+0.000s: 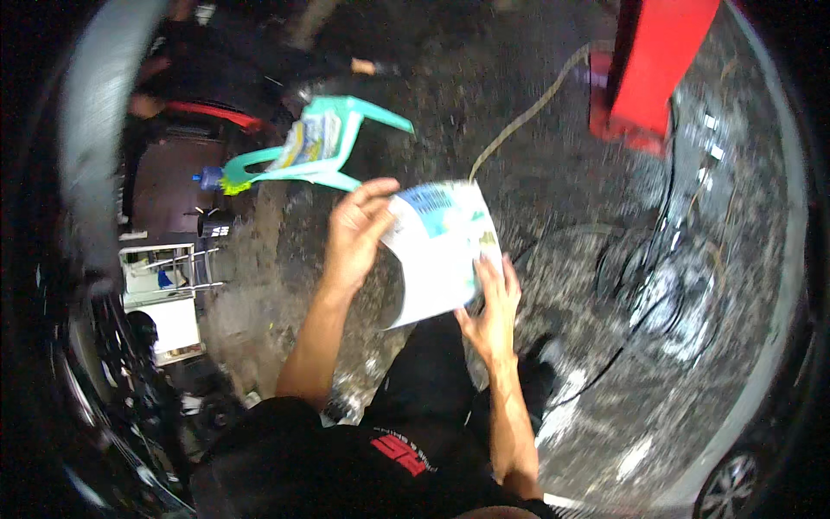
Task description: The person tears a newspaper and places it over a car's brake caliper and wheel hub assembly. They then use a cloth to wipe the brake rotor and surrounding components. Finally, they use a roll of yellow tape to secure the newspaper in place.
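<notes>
A printed sheet (434, 266), white with blue and green patches, hangs in the air before me and bows along its left side. My left hand (358, 237) grips its upper left corner between thumb and fingers. At the lower right edge, my right hand (494, 305) holds the same sheet, fingers lying over its face. Beyond my left hand stands a mint-green plastic chair (350, 133). On the chair lies a folded paper or packet (311, 139) with yellow and blue print.
A red steel post (661, 71) rises at the upper right, with a hose (538, 104) running from it. Black cables (648, 279) lie coiled on the wet, stained floor. At left are a white-framed rack (159, 276) and a blue bottle (211, 178). A person in dark clothes (220, 58) is at the upper left.
</notes>
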Demonstrator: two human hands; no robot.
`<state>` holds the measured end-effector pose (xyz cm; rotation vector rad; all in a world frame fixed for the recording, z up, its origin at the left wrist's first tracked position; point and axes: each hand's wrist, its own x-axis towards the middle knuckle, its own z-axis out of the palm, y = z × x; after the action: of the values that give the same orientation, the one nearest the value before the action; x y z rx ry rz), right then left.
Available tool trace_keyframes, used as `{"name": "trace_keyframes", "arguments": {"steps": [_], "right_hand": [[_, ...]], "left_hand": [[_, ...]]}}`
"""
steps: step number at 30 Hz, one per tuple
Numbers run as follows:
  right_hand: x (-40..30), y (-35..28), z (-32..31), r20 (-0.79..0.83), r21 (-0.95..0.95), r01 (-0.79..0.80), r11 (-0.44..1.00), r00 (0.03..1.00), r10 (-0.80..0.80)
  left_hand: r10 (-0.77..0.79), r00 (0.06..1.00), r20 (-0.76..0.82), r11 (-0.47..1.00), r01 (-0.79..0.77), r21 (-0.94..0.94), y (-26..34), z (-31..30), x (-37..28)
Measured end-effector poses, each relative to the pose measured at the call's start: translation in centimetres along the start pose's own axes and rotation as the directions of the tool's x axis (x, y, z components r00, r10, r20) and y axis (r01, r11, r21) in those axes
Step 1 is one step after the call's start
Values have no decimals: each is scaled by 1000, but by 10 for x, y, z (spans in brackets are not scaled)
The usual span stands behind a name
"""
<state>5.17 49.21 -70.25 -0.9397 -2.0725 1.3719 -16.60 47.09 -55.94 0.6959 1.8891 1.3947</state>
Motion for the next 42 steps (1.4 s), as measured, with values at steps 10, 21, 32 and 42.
{"name": "trace_keyframes", "arguments": {"steps": [10, 21, 32, 42], "right_hand": [[-97, -121, -148, -19, 788, -53, 613, 994, 110], [-99, -257, -196, 119, 708, 94, 699, 961, -250], [-89, -216, -194, 386, 457, -325, 828, 911, 144], [-97, -85, -230, 303, -19, -140, 990, 943, 139]], "left_hand": [[279, 825, 492, 912, -388, 134, 135, 96, -221], [310, 915, -257, 841, -138, 523, 178, 93, -304], [186, 867, -462, 978, -210, 0, 138, 25, -356], [78, 550, -832, 943, 229, 240, -44, -55, -544]]}}
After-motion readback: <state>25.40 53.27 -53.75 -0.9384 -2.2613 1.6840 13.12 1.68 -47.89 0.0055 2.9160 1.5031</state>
